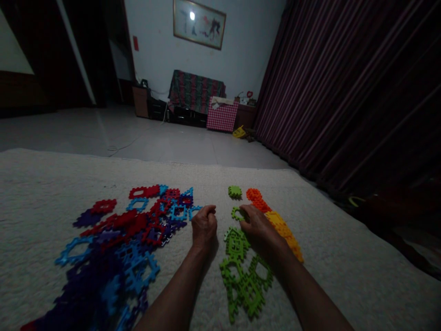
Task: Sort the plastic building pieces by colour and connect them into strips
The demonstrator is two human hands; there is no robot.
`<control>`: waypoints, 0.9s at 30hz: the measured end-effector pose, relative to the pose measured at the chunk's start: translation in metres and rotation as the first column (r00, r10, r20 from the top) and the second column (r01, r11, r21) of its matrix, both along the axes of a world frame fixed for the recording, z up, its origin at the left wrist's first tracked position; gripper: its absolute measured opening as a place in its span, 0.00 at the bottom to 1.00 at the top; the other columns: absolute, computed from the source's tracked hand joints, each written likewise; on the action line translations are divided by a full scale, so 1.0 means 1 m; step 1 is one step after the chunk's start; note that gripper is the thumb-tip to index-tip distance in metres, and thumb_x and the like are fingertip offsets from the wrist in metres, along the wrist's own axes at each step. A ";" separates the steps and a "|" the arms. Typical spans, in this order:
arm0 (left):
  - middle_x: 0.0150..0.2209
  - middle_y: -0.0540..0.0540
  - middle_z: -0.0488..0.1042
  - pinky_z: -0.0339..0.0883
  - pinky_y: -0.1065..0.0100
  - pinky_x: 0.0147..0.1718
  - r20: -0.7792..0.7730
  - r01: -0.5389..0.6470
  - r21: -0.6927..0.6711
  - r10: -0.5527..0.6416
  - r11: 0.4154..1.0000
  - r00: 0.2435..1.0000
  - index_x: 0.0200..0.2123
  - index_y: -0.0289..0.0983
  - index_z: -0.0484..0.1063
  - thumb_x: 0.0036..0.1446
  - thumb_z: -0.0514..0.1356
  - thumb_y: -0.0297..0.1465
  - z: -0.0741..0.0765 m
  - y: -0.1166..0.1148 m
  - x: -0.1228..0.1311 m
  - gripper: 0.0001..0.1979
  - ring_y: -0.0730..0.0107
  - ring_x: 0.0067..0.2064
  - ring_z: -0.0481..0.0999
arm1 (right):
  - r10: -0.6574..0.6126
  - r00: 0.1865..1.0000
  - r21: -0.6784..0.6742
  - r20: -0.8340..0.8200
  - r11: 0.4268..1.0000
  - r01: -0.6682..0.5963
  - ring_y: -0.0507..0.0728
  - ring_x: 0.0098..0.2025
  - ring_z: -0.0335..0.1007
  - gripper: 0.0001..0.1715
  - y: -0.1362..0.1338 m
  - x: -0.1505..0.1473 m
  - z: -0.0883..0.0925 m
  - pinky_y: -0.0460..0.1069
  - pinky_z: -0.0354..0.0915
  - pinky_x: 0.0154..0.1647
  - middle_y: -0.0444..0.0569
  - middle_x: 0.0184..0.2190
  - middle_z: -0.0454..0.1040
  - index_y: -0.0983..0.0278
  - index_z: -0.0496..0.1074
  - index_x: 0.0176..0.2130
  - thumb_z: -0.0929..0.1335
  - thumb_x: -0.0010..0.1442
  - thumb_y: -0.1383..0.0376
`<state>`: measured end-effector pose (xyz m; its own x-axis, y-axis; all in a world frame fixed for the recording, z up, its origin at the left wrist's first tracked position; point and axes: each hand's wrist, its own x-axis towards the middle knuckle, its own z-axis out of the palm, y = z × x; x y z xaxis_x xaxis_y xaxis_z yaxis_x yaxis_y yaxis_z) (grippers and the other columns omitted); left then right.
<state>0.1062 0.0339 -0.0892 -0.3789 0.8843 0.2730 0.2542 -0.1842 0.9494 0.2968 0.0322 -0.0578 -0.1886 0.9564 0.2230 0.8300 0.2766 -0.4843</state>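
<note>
My right hand (257, 223) pinches the edge of a small green ring-shaped interlocking piece (235, 213) at the carpet. Just beyond it lies a solid green toothed piece (234, 191). Nearer to me spreads a loose group of green interlocking pieces (248, 289), some with window-like grids. My left hand (205, 225) is curled closed on the carpet to the left; its fingers hide whatever may be inside. Close beside its knuckles is a light blue piece (195, 211), at the border of a mixed heap of red pieces (132, 223), blue and purple pieces.
Orange pieces (257, 200) and a row of yellow pieces (285, 234) lie right of my right hand. Everything rests on a cream carpet (193, 177). Beyond are a tiled floor (155, 142), a low cabinet against the wall, and a dark purple curtain (310, 92).
</note>
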 end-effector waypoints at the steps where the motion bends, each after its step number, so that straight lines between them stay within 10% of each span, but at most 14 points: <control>1: 0.32 0.43 0.80 0.73 0.63 0.40 0.006 -0.004 -0.001 0.004 1.000 1.000 0.35 0.35 0.80 0.48 0.51 0.27 0.001 0.000 0.000 0.18 0.64 0.35 0.79 | -0.012 1.000 -0.009 0.003 1.000 0.012 0.61 0.60 0.63 0.27 0.000 -0.001 0.001 0.56 0.58 0.61 0.55 0.56 0.69 0.62 0.66 0.57 0.65 0.58 0.65; 27: 0.32 0.45 0.80 0.73 0.66 0.38 0.002 -0.005 0.018 0.005 1.000 1.000 0.35 0.36 0.80 0.49 0.51 0.26 -0.008 0.003 0.002 0.17 0.66 0.34 0.79 | -0.179 0.982 0.101 -0.053 0.978 0.184 0.62 0.51 0.69 0.30 0.021 -0.014 -0.003 0.56 0.65 0.52 0.58 0.50 0.72 0.65 0.68 0.56 0.68 0.55 0.58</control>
